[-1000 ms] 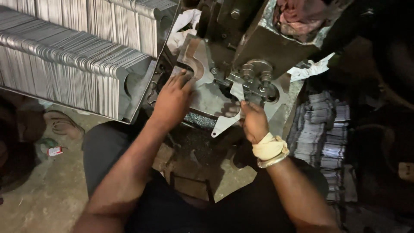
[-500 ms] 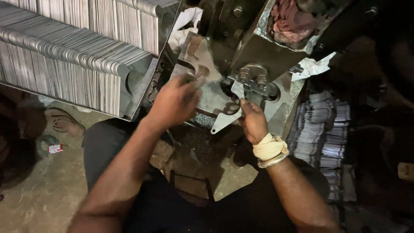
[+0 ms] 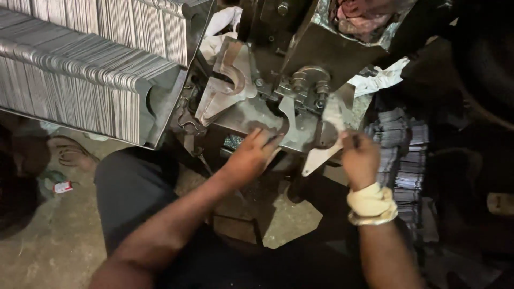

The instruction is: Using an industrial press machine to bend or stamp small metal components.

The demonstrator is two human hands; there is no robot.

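My left hand reaches to the front of a dark metal press, its fingertips pinching a flat metal piece with a hooked cutout that lies on the press bed. My right hand, with a cloth wrap around the wrist, grips a pale, long flat metal blank. The blank stands slanted against the die area under two bolts. Two curved cut pieces rest on the left of the bed.
Long rows of upright flat metal blanks fill a rack on the left. A pile of cut pieces sits to the right, white rags lie by the press, and a sandalled foot rests on the concrete floor.
My left hand left the curved pieces at the upper left of the bed and came down and right to the die front. My right hand shifted right with the long blank.
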